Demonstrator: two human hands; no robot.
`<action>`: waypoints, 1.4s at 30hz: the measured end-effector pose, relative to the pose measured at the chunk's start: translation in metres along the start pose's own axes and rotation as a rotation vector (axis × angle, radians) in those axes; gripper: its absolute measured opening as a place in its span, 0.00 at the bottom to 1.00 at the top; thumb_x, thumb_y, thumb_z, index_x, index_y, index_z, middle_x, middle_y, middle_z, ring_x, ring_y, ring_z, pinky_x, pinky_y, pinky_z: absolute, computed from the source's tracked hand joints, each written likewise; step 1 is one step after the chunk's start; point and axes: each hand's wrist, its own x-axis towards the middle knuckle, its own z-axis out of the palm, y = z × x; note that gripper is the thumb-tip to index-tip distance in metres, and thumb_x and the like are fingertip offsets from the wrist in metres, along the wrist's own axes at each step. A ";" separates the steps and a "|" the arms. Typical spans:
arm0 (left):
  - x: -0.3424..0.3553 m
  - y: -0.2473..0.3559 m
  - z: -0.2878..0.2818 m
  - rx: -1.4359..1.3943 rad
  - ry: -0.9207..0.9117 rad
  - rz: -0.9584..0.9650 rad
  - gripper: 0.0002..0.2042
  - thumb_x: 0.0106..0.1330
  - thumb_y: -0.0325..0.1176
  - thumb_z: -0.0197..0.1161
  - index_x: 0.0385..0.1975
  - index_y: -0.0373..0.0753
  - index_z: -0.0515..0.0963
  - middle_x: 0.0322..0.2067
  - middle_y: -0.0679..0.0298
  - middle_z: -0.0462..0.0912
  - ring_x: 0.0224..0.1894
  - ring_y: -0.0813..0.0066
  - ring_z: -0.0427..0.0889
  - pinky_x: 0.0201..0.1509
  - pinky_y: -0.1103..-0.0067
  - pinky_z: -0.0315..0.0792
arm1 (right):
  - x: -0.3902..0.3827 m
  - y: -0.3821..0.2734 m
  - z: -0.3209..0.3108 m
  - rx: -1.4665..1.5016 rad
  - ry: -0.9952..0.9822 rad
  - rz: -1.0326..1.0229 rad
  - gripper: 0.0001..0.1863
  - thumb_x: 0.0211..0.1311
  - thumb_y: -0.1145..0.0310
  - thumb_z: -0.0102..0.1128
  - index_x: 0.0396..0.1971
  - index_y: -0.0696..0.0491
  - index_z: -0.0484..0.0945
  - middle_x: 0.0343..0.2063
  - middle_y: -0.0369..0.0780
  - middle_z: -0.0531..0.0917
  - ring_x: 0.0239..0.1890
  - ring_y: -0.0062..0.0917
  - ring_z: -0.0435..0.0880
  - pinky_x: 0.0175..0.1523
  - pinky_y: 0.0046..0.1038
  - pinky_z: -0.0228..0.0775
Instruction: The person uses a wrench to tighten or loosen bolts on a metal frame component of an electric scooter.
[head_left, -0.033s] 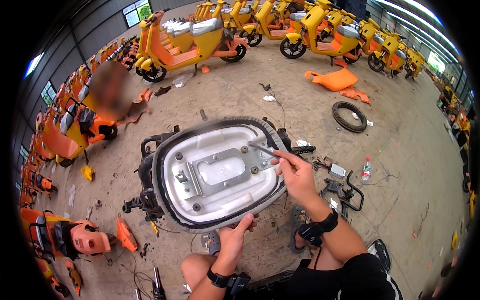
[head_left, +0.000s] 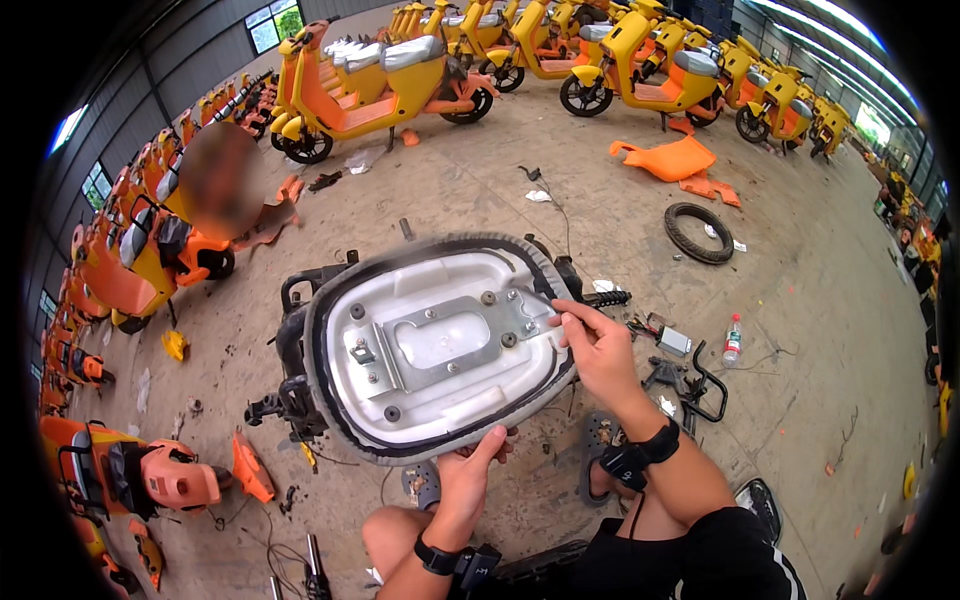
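An upturned scooter seat (head_left: 470,399) lies in front of me, its white plastic underside facing up inside a dark rim. A metal bracket (head_left: 470,372) is fixed to its middle by several bolts. My left hand (head_left: 467,475) grips the near edge, thumb on the rim and fingers curled beneath. Over the seat's right end, my right hand (head_left: 598,352) is closed, thumb and index finger close together beside the bracket's end. What it holds, if anything, I cannot make out in this view.
A dark scooter frame (head_left: 290,340) sits under the seat. To the right lie a black curved bar (head_left: 712,385), a plastic bottle (head_left: 734,340) and a tyre (head_left: 699,233). Orange panels (head_left: 668,158) lie farther off. Yellow scooters (head_left: 400,85) stand in rows behind.
A thin grey rod-like tool reached from my right hand over the bracket's right end; it no longer shows there. My right hand has shifted slightly right. My left hand stays put.
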 end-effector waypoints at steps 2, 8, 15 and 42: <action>0.000 0.001 0.000 0.002 -0.002 0.011 0.18 0.64 0.30 0.65 0.52 0.30 0.73 0.37 0.54 0.84 0.31 0.73 0.80 0.33 0.79 0.73 | 0.004 0.003 -0.015 -0.261 0.018 -0.162 0.15 0.67 0.73 0.54 0.51 0.58 0.79 0.35 0.42 0.86 0.30 0.18 0.80 0.38 0.20 0.73; -0.001 0.003 0.004 0.012 0.017 0.012 0.18 0.65 0.31 0.65 0.52 0.30 0.73 0.36 0.54 0.83 0.32 0.73 0.80 0.33 0.79 0.73 | 0.006 0.009 -0.031 -0.560 0.024 -0.463 0.11 0.57 0.79 0.60 0.40 0.59 0.83 0.38 0.47 0.85 0.38 0.39 0.86 0.44 0.30 0.77; -0.002 0.004 0.006 0.033 0.028 0.029 0.18 0.65 0.31 0.65 0.51 0.30 0.73 0.36 0.54 0.83 0.32 0.73 0.81 0.33 0.79 0.74 | 0.003 0.014 -0.030 -0.608 0.003 -0.489 0.11 0.57 0.80 0.60 0.39 0.57 0.84 0.37 0.45 0.86 0.38 0.37 0.85 0.44 0.30 0.77; -0.002 0.005 0.006 0.039 0.029 0.025 0.15 0.65 0.32 0.65 0.47 0.30 0.75 0.33 0.55 0.84 0.30 0.72 0.81 0.32 0.79 0.73 | 0.000 -0.001 -0.023 -0.761 -0.090 -0.134 0.13 0.59 0.67 0.61 0.42 0.54 0.83 0.33 0.44 0.80 0.36 0.41 0.80 0.42 0.35 0.72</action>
